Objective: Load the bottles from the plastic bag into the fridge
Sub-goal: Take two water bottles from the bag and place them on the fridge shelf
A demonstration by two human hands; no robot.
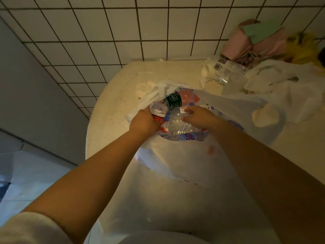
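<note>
Item: plastic bag [193, 155] on the counter [109, 110], mouth open, bottles heaped inside. Our left hand [143, 123] curls round a red-labelled bottle [158, 111], its long axis pointing away from us. Our right hand [198, 117] pinches the clear bottle [177, 124] lying crosswise just beside it. Fridge not in view.

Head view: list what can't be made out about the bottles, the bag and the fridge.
- Fridge: not in the frame at all.
- Bottle count: the plastic bag and both hands cover part of the pile.
- Left hand: grips a bottle; its fingers are hidden behind the hand.
- Right hand: lies on a clear bottle; grip unclear.
- Labels: too dim and small to read.
- Items by the wall: blurred, cut by the right edge.
</note>
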